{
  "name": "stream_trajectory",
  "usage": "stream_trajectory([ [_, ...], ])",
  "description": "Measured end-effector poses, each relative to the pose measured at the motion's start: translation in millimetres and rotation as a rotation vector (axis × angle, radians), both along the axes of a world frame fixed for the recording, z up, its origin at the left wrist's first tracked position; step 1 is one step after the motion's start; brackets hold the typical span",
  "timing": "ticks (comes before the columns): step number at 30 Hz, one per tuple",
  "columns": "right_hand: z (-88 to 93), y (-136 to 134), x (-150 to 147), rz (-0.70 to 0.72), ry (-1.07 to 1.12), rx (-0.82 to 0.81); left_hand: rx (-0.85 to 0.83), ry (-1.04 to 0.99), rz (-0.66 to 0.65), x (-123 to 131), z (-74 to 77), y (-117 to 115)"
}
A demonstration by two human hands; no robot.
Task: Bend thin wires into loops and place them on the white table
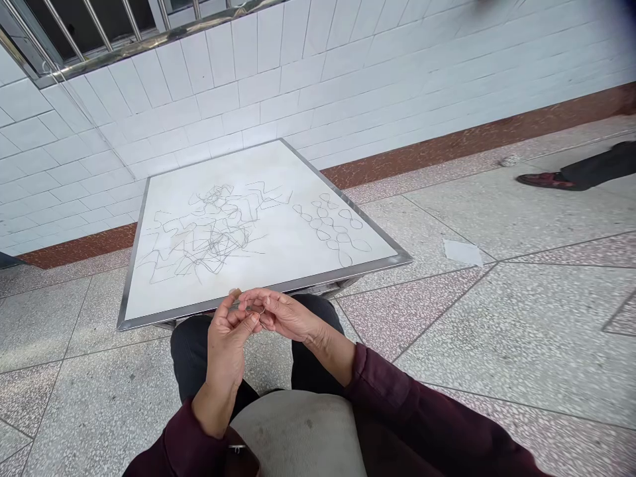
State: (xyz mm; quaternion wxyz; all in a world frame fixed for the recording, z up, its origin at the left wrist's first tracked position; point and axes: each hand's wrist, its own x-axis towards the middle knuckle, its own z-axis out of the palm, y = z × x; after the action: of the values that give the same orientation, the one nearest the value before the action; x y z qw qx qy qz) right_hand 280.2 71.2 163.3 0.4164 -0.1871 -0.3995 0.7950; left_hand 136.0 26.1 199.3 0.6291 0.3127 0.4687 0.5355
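My left hand point(226, 344) and my right hand point(288, 317) meet over my lap, just in front of the table's near edge. Between their pinched fingertips is a thin wire point(262, 310) bent into a small loop; much of it is hidden by the fingers. On the white tabletop point(278, 255), a tangled heap of bent thin wires point(218, 245) spreads over the left and middle. To its right lie several wires twisted into looped, figure-eight shapes point(325, 222), set apart from the heap.
The table's metal edge point(348, 270) stands close before my knees. Behind it is a white tiled wall point(223, 106) with a barred window point(99, 33). On the speckled floor at right lies a white paper point(462, 252). Another person's shoe point(546, 181) and trouser leg show farther right.
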Motion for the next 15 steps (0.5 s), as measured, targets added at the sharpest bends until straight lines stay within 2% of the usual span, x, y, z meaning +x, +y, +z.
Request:
stream_trajectory([
  [15, -5.8, -3.5, -1.5, 0.008, 0.032, 0.012, 0.031, -0.001, 0.039, -0.2, 1.3, -1.8],
])
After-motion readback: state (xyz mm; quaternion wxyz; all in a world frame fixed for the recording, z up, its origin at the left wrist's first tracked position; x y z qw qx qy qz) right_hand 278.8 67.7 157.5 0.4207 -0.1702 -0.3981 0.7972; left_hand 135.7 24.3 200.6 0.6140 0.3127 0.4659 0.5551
